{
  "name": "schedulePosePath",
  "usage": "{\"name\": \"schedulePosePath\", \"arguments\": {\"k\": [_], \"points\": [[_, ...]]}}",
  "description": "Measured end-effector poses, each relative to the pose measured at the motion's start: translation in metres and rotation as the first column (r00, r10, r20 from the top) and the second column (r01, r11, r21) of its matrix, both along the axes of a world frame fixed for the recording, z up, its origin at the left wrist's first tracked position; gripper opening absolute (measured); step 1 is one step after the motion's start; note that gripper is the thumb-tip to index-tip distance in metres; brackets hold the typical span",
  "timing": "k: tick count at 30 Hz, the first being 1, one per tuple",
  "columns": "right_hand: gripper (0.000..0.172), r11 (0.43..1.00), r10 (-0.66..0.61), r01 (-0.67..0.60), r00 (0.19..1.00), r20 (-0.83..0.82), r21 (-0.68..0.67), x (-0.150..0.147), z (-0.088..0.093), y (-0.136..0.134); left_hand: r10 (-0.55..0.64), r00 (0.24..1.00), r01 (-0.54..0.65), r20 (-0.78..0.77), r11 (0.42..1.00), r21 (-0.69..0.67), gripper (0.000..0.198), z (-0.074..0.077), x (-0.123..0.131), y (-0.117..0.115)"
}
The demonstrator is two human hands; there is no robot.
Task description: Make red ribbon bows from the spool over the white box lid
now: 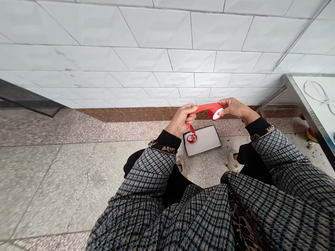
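A roll of red ribbon [213,114] with a white core is gripped in my right hand [232,107], fingers closed round its edge. From the roll a flat stretch of ribbon runs across to my left hand [182,118], which pinches it between thumb and fingers. Below my left hand the free end of the ribbon hangs down and curls into a loose coil [192,138]. That coil appears over a shallow white tray with a dark rim [205,140] on the floor; whether it touches the tray I cannot tell.
A white tiled wall [162,59] rises in front, with a brown skirting strip along its base. To the right stands a metal-edged table [311,115] with a white cable [318,92] on it. A dark panel [28,97] is at the left. My shoes [233,161] flank the tray.
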State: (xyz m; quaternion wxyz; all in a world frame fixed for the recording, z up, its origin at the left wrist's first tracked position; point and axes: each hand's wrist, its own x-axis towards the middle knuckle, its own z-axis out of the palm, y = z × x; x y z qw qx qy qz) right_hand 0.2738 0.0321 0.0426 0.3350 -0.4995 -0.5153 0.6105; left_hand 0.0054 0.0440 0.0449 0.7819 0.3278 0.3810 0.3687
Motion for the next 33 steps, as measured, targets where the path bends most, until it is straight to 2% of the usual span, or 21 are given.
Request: {"name": "schedulePosePath", "arguments": {"k": [7, 10, 12, 15, 18, 20, 22, 24, 27, 30, 33], "points": [[0.046, 0.998, -0.038, 0.031, 0.988, 0.147, 0.05, 0.005, -0.009, 0.006, -0.015, 1.0, 0.016, -0.028, 0.999, 0.047, 0.029, -0.002, 0.0, 0.0], [0.041, 0.997, -0.047, 0.025, 0.952, 0.304, 0.076, 0.006, -0.012, 0.01, -0.025, 0.996, 0.032, -0.088, 0.997, 0.076, 0.03, -0.004, -0.001, 0.0], [0.036, 0.996, -0.017, -0.022, 0.899, 0.438, 0.083, 0.005, -0.012, 0.012, -0.011, 0.993, 0.024, -0.12, 0.994, 0.105, 0.03, -0.005, -0.002, 0.001], [0.031, 0.989, 0.072, -0.137, 0.747, 0.661, 0.048, -0.001, -0.011, 0.012, -0.023, 0.988, 0.047, -0.156, 0.987, 0.151, 0.028, -0.005, -0.005, 0.003], [0.031, 0.96, 0.165, -0.278, 0.522, 0.837, -0.016, -0.014, -0.011, 0.009, -0.06, 0.982, 0.095, -0.18, 0.977, 0.193, 0.026, -0.006, -0.006, 0.006], [0.03, 0.932, 0.213, -0.359, 0.403, 0.89, -0.06, -0.025, -0.014, 0.005, -0.07, 0.978, 0.111, -0.197, 0.972, 0.208, 0.025, -0.005, -0.006, 0.007], [0.031, 0.906, 0.266, -0.408, 0.342, 0.901, -0.113, -0.036, -0.017, 0.001, -0.082, 0.972, 0.13, -0.221, 0.969, 0.211, 0.026, -0.004, -0.005, 0.007], [0.032, 0.888, 0.331, -0.429, 0.342, 0.879, -0.168, -0.045, -0.021, -0.003, -0.1, 0.963, 0.155, -0.249, 0.966, 0.209, 0.027, -0.003, -0.004, 0.007], [0.032, 0.881, 0.389, -0.423, 0.391, 0.834, -0.212, -0.051, -0.028, -0.005, -0.151, 0.945, 0.21, -0.29, 0.96, 0.184, 0.029, -0.002, -0.003, 0.007], [0.03, 0.914, 0.343, -0.359, 0.435, 0.833, -0.189, -0.047, -0.034, -0.003, -0.166, 0.938, 0.221, -0.304, 0.963, 0.157, 0.032, -0.003, -0.005, 0.008], [0.026, 0.952, 0.237, -0.292, 0.5, 0.833, -0.096, -0.037, -0.037, 0.001, -0.13, 0.94, 0.183, -0.314, 0.973, 0.143, 0.033, -0.007, -0.01, 0.011]]}}
